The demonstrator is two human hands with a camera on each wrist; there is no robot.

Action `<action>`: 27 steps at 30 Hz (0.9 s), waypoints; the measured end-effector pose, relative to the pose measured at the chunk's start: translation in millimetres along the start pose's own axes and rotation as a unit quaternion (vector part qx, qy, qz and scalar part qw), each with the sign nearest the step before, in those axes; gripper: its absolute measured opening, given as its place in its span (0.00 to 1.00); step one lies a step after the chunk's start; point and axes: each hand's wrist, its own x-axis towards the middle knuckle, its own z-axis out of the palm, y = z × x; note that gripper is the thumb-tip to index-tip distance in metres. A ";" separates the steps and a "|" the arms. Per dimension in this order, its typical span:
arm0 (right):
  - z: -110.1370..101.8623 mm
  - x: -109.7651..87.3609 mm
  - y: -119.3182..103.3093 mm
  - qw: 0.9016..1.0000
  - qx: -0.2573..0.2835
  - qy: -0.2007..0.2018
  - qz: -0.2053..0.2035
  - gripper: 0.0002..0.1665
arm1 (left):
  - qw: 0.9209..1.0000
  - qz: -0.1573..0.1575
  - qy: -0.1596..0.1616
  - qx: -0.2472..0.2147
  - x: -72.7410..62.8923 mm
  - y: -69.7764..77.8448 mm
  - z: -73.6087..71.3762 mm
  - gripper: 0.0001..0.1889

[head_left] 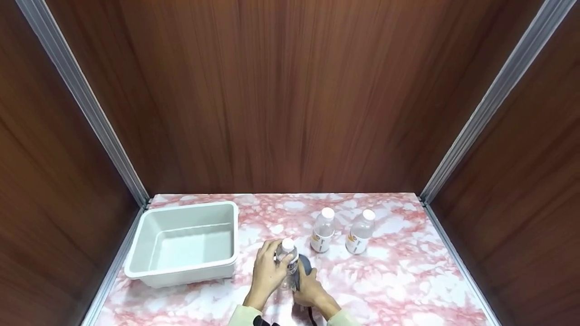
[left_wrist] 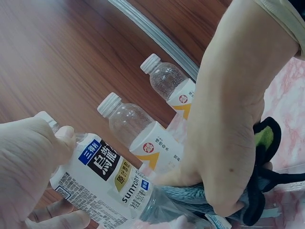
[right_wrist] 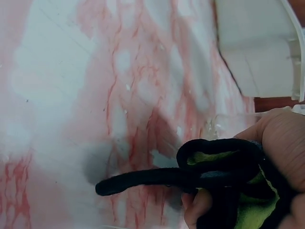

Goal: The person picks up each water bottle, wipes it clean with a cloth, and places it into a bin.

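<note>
My left hand point(head_left: 266, 271) grips a clear plastic tea bottle point(head_left: 292, 262) around its upper part, thumb on one side and fingers on the other. White cap and large white SUNTORY label point(left_wrist: 107, 183) show in the left wrist view, where the bottle appears slanted. Close against its right side, my right hand point(head_left: 310, 290) holds a dark grey-blue cloth point(head_left: 304, 262) to the bottle's lower part. In the right wrist view the dark cloth point(right_wrist: 224, 174) has a black-edged loop and green lining, with fingers curled about it. Part of the bottle is hidden behind the hands.
Two clear bottles with white caps and labels, a nearer one point(head_left: 321, 242) and a right one point(head_left: 357, 243), stand upright beyond the hands. A white plastic bin point(head_left: 181, 272) sits at the left of the pink marbled table point(head_left: 389, 290). Brown wood-grain panels point(head_left: 281, 99) enclose the table.
</note>
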 end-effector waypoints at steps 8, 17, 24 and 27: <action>-0.8 2.8 5.0 0.999 -0.029 -0.026 0.016 0.60 | 1.000 0.001 -0.017 0.009 -0.4 1.7 0.1 0.23; -7.3 5.7 9.2 0.999 -0.027 -0.033 0.024 0.60 | 0.999 -0.009 -0.030 0.021 0.0 3.8 -2.1 0.23; -13.1 8.9 10.4 0.995 -0.092 -0.006 0.034 0.64 | 0.999 -0.026 -0.032 -0.009 1.3 4.9 -6.8 0.20; -8.3 10.2 12.8 0.986 -0.161 0.021 0.025 0.65 | 0.998 -0.046 -0.028 -0.021 2.2 5.5 -13.7 0.20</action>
